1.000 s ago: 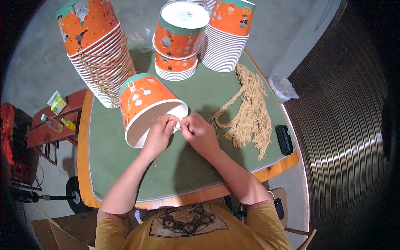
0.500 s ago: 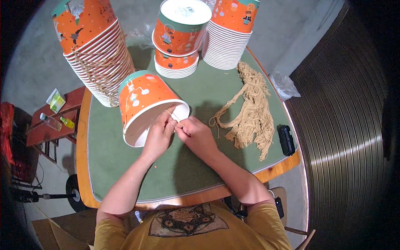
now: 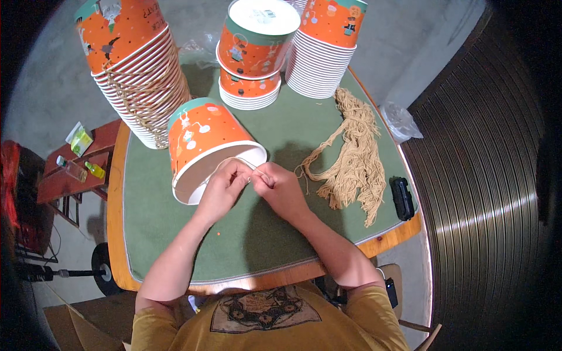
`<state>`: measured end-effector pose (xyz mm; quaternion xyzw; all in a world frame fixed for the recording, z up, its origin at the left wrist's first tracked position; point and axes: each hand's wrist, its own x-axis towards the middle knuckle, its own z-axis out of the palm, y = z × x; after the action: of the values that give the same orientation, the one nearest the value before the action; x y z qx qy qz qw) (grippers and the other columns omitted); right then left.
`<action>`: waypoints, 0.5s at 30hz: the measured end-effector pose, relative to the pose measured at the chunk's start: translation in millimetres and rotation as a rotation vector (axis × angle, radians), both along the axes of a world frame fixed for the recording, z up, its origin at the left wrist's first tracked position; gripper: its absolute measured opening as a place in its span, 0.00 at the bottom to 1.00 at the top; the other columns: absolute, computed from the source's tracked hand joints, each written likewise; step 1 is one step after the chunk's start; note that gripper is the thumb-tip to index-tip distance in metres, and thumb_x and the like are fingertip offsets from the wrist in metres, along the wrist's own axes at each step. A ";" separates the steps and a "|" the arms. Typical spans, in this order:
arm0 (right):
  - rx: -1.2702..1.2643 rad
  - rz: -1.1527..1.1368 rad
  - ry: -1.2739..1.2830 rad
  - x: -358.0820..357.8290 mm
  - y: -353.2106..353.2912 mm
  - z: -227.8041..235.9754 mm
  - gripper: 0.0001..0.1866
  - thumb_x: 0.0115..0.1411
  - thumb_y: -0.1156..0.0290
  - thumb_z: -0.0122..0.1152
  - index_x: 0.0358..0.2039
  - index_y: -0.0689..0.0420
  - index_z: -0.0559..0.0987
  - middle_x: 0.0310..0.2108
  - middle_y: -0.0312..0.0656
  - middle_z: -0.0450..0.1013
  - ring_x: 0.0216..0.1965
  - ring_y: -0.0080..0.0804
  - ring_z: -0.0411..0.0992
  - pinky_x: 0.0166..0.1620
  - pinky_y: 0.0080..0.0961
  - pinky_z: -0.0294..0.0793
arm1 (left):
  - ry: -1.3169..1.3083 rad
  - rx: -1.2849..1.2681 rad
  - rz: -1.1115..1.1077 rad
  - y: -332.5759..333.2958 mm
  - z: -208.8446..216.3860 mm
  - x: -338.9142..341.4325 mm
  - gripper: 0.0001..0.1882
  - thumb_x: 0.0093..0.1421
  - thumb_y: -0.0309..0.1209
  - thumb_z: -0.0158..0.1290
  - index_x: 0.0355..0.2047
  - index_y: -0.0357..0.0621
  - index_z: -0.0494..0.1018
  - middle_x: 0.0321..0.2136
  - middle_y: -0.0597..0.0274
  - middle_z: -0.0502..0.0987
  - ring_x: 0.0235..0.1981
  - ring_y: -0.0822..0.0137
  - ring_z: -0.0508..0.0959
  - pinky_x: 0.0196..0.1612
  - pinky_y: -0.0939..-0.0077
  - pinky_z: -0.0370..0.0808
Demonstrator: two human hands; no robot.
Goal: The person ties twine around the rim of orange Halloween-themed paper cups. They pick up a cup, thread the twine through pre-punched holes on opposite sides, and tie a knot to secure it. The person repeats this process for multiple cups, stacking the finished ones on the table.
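Your left hand (image 3: 221,190) and right hand (image 3: 282,188) meet at the rim of the orange paper bucket (image 3: 206,146), which lies on its side on the green table (image 3: 275,234), mouth toward you; both sets of fingers are pinched together on a thin string (image 3: 239,160) at that rim; a bundle of tan strings (image 3: 354,155) lies at your three o'clock; a stack of buckets (image 3: 137,76) stands at eleven o'clock; a black object (image 3: 403,198) rests beyond the bundle.
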<state>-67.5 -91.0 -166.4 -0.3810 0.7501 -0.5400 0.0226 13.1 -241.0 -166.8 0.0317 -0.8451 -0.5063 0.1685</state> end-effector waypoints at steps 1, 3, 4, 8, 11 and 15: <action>-0.007 0.002 -0.010 -0.1 0.7 0.1 0.05 0.56 0.73 0.60 0.30 0.60 0.75 0.19 0.35 0.64 0.21 0.18 0.59 0.26 0.20 0.63 | -0.071 0.104 0.002 0.2 2.7 0.3 0.05 0.63 0.25 0.47 0.37 0.38 0.70 0.34 0.56 0.72 0.37 0.64 0.73 0.42 0.72 0.70; 0.005 0.022 -0.078 1.2 0.7 2.7 0.05 0.55 0.73 0.60 0.28 0.60 0.74 0.20 0.42 0.68 0.21 0.29 0.65 0.28 0.26 0.68 | -0.092 0.167 -0.002 0.5 2.0 0.7 0.05 0.63 0.26 0.47 0.37 0.38 0.70 0.33 0.58 0.72 0.35 0.66 0.73 0.41 0.73 0.70; 0.011 0.032 -0.112 1.7 0.8 3.6 0.06 0.54 0.73 0.60 0.27 0.60 0.73 0.21 0.46 0.70 0.22 0.34 0.69 0.29 0.29 0.70 | -0.042 0.128 -0.009 0.8 -3.3 0.2 0.05 0.64 0.26 0.48 0.37 0.38 0.70 0.32 0.59 0.72 0.34 0.67 0.73 0.41 0.74 0.70; 0.011 -0.018 -0.081 0.3 2.4 3.5 0.07 0.55 0.72 0.61 0.27 0.60 0.73 0.19 0.44 0.69 0.20 0.28 0.66 0.27 0.27 0.69 | -0.096 0.239 -0.075 9.6 8.3 3.0 0.05 0.65 0.27 0.49 0.38 0.39 0.70 0.31 0.62 0.72 0.32 0.72 0.71 0.39 0.78 0.70; 0.023 -0.018 -0.080 0.2 4.7 6.3 0.07 0.55 0.72 0.61 0.27 0.60 0.73 0.19 0.44 0.69 0.20 0.28 0.67 0.27 0.28 0.69 | -0.021 0.088 -0.036 10.2 -0.4 2.0 0.04 0.64 0.27 0.50 0.37 0.39 0.71 0.29 0.65 0.72 0.31 0.76 0.70 0.37 0.80 0.69; 0.013 0.019 -0.176 -1.0 9.0 3.6 0.06 0.57 0.71 0.59 0.27 0.60 0.75 0.18 0.36 0.66 0.21 0.21 0.62 0.27 0.23 0.65 | -0.091 0.233 -0.005 12.1 -6.0 5.9 0.05 0.65 0.28 0.50 0.35 0.38 0.71 0.29 0.67 0.73 0.32 0.78 0.70 0.38 0.81 0.69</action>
<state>-68.5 -82.0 -162.9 -0.3390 0.7451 -0.5663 0.0964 19.1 -228.9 -172.8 0.0718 -0.7873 -0.5997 0.1241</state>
